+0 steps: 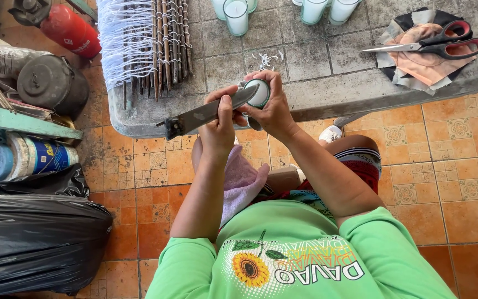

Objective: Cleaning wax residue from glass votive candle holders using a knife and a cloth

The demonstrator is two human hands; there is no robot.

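My left hand (pixel 219 119) grips a long flat metal blade (pixel 206 115) whose tip rests against the top of a small glass candle (pixel 259 92). My right hand (pixel 272 105) is wrapped around that candle, holding it above the edge of a grey stone-patterned table (pixel 327 72). White wax shavings (pixel 269 58) lie on the table just beyond my hands. A pink cloth (pixel 242 180) lies over my lap below my left forearm.
Several white glass candles (pixel 237 15) stand at the table's far edge. Red-handled scissors (pixel 438 44) rest on cloth scraps at the right. A rack of sticks with white strings (pixel 145 41) is at the left. A red gas cylinder (pixel 70 30), pot, cans and black bags crowd the left floor.
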